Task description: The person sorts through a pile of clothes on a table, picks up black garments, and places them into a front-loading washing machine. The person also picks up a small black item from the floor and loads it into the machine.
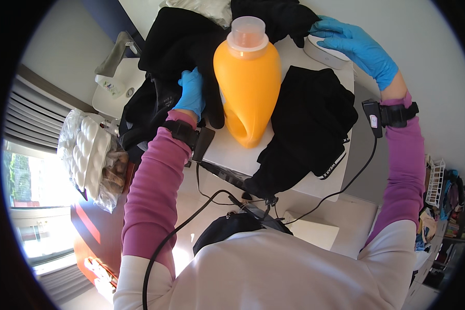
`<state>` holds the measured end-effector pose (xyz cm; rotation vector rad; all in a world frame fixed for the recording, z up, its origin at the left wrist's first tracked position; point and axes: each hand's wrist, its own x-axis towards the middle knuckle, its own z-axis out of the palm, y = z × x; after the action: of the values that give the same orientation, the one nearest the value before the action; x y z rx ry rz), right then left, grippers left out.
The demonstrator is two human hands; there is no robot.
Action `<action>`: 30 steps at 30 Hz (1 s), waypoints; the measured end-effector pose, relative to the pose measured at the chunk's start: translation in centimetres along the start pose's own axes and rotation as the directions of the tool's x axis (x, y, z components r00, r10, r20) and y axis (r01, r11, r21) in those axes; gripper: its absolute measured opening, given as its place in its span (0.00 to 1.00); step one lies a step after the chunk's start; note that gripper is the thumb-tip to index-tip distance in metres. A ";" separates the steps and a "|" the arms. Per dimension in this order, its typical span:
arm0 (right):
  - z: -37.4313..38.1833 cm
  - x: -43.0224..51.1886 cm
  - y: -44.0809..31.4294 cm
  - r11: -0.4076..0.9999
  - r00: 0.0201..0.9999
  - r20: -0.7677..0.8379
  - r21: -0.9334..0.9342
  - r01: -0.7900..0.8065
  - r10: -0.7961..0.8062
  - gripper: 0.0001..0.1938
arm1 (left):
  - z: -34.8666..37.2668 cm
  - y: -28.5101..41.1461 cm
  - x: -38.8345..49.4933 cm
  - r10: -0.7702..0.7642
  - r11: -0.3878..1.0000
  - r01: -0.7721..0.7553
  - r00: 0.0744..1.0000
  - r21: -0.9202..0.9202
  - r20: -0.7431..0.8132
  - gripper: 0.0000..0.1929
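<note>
My left hand [190, 93] wears a blue glove and is closed on a black garment [182, 42] heaped at the left of the white table [236, 157]. Just right of it, an orange detergent bottle [252, 81] with a clear cap stands on the table, its handle towards me. My right hand [354, 46], also gloved, reaches to the far right corner. Its fingertips meet the edge of a dark cloth [279, 17]; whether they grip it is unclear. Beneath that hand sits a white rounded device [325, 54]. Another black garment [310, 120] with a lettered waistband lies right of the bottle.
A white washbasin [120, 97] with a grey cloth [114, 58] over its tap is at the left. Below it, egg trays [87, 155] in plastic rest on a reddish-brown surface [97, 221]. Cables [348, 186] run from my wrist straps across my front.
</note>
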<state>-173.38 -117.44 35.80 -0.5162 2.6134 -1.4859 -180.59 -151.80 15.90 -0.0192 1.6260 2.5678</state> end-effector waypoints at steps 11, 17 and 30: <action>1.0 -7.3 -5.7 0.922 0.904 -0.299 0.145 0.360 -0.306 0.26 | -4.9 6.3 -2.8 -0.217 0.942 0.197 0.975 0.270 0.045 0.15; 6.8 -13.3 -10.0 0.893 0.927 -0.263 0.294 0.340 -0.267 0.24 | -7.7 9.4 -8.2 -0.207 0.872 0.050 0.939 0.488 0.274 0.25; 27.6 -12.4 -10.1 0.729 0.981 -0.017 0.671 -0.133 0.195 0.20 | -8.6 11.2 -20.5 -0.234 0.943 -0.008 0.699 0.334 0.676 0.46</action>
<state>-152.53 -140.61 28.82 -0.1295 1.8763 -2.2382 -161.61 -165.96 23.61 0.7740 1.5843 1.8044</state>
